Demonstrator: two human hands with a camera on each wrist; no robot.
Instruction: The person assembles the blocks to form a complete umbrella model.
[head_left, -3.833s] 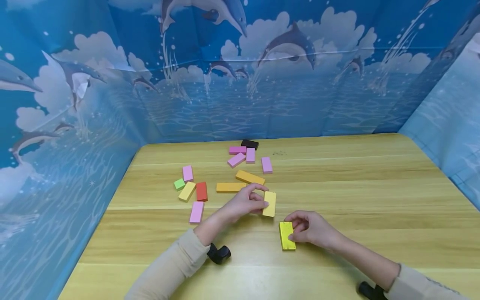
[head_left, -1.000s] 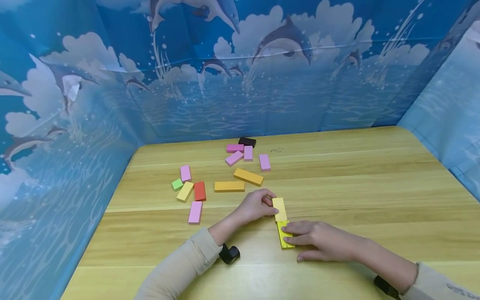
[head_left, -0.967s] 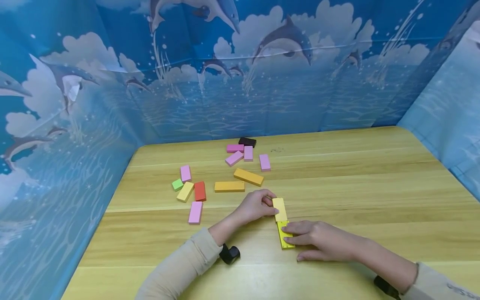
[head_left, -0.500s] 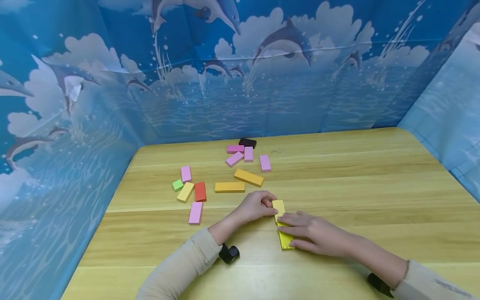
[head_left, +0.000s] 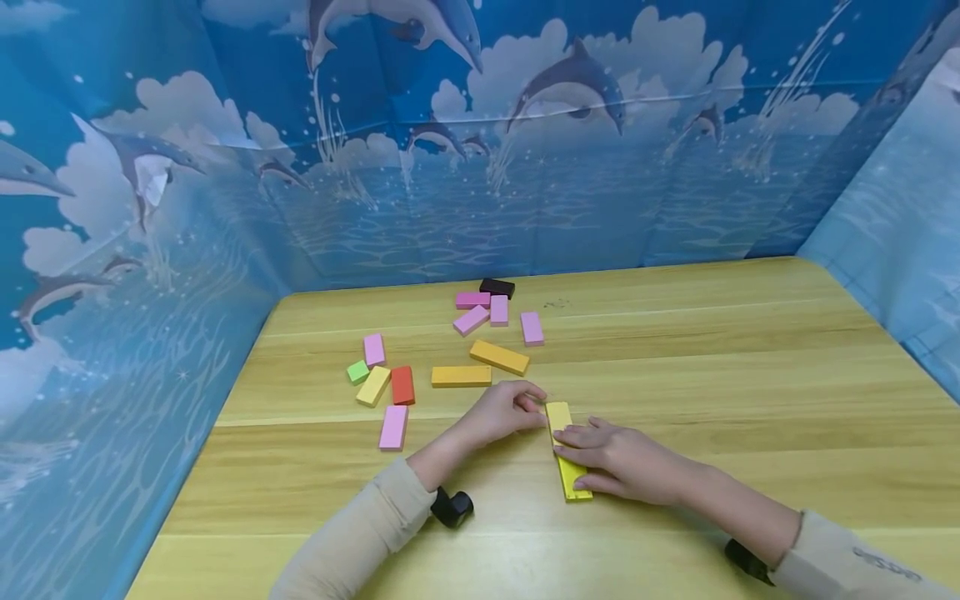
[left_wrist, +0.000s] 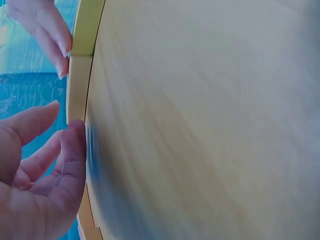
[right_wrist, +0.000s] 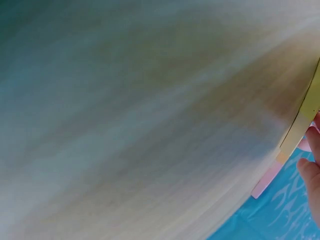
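Two flat blocks stand end to end on the wooden table, a pale yellow block (head_left: 557, 412) behind a bright yellow block (head_left: 572, 480). My right hand (head_left: 637, 467) rests its extended fingers over the seam between them, with the thumb near the bright block's right side. Just left of the pale block is my left hand (head_left: 506, 414), thumb and fingers loosely bent, holding nothing. In the left wrist view, the left thumb and index finger are spread near the end of the pale block (left_wrist: 79, 90); whether a fingertip touches it is unclear.
Left lie a red block (head_left: 402, 386), a green block (head_left: 358, 372), a yellow block (head_left: 373, 387) and pink blocks (head_left: 393, 428). Two orange blocks (head_left: 461, 377) sit beyond my left hand. Farther back are more pink blocks (head_left: 532, 329) and a black block (head_left: 497, 287). A dolphin-print curtain (head_left: 450, 208) borders the table.
My left hand brought the pale block against the bright one, then released it and drew slightly left. My right hand went from holding the bright block's side to lying across both blocks.
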